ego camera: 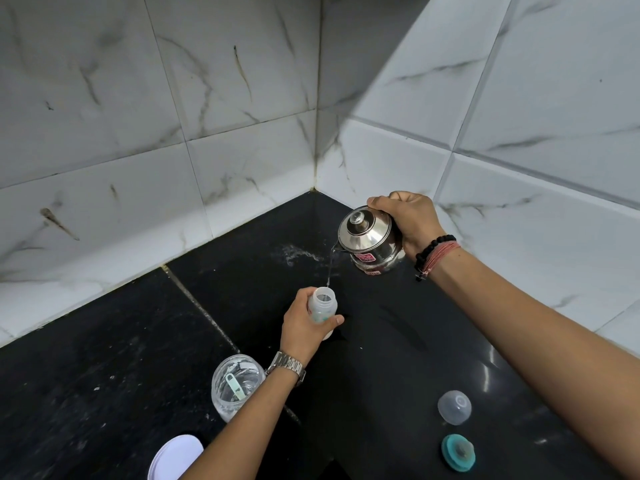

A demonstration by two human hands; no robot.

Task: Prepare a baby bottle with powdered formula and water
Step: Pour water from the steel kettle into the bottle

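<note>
My left hand (304,329) grips an open translucent baby bottle (322,304) that stands upright on the black counter (104,358). Above and to the right, my right hand (408,220) holds a small steel kettle (369,239) with a lid, tilted toward the bottle. A thin stream of water (329,268) runs from its spout into the bottle's mouth. Behind my left wrist stands a clear open jar (235,386) with white powder and a pale green scoop (234,386) inside.
A clear bottle cap (454,407) and a teal nipple ring (458,452) lie on the counter at the lower right. A white jar lid (175,457) lies at the bottom left. White marble tile walls meet in a corner behind, and a damp smear (298,252) marks the counter.
</note>
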